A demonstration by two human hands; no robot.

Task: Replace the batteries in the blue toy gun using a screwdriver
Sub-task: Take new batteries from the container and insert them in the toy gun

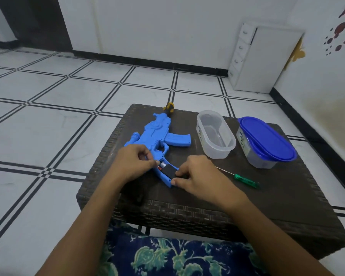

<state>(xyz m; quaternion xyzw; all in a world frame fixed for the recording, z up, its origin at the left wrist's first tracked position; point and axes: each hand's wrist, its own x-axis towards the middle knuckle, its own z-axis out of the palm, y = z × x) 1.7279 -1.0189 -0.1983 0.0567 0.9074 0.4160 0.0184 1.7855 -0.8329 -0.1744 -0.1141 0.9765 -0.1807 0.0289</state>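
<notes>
The blue toy gun (159, 134) is lying on the left part of the wicker desk (247, 206), with its battery compartment (164, 167) open. The left hand (131, 162) is pinching the gun at the compartment with curled fingers. The right hand (199, 176) is clamping its fingers on the gun's near end. The green screwdriver (245, 179) is lying just to the right.

Blue toy gun (157, 134), compartment (165, 168) seemingly open

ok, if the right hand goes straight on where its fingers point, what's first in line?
The blue plastic toy gun, at its open battery end: the right hand looks in contact there. Beyond it, probably the left hand.
</notes>
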